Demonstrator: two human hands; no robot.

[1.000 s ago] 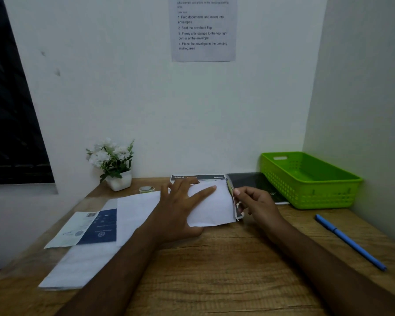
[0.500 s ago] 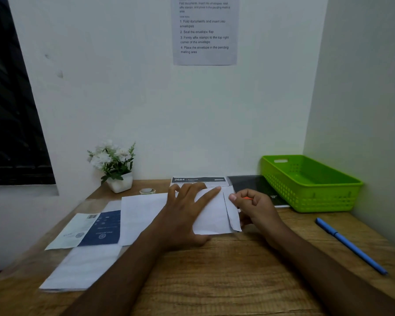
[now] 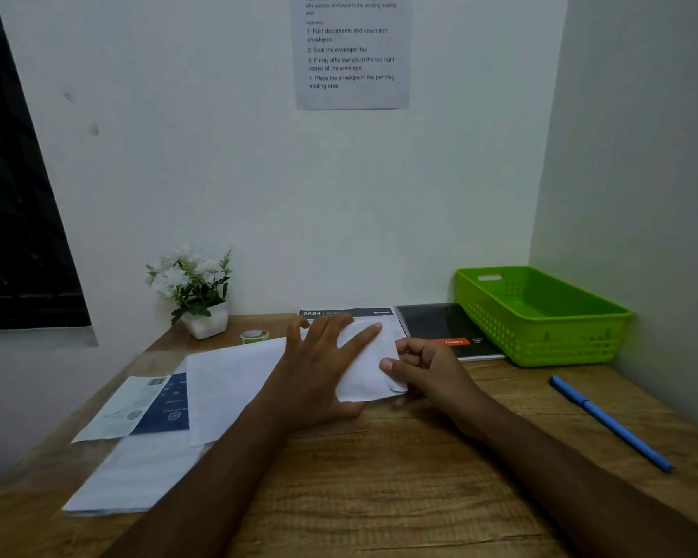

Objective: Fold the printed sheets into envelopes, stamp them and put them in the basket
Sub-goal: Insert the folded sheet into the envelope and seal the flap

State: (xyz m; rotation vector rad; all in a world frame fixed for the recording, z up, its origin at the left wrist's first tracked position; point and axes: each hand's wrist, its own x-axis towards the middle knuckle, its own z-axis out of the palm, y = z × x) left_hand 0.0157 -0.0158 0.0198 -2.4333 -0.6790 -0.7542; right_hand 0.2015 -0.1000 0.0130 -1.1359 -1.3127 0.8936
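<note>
White walls meet in a corner behind a wooden desk [image 3: 399, 497], with an instruction sheet [image 3: 351, 54] stuck high on the far wall. At far right stands the green basket [image 3: 540, 340], just beside a black notebook [image 3: 436, 322]. Printed sheets [image 3: 230, 388] lie overlapping on the left half of the desk. The white envelope [image 3: 365, 376] lies flat at the middle. The left hand [image 3: 319, 368] presses it down with straight, spread fingers. The right hand [image 3: 428, 368] pinches the flap at the envelope's right end, fingers curled. A potted white-flowered plant [image 3: 194, 283] sits far left, a blue pen [image 3: 609, 422] lies at right, and a small tape roll [image 3: 254, 336] is near the plant.
</note>
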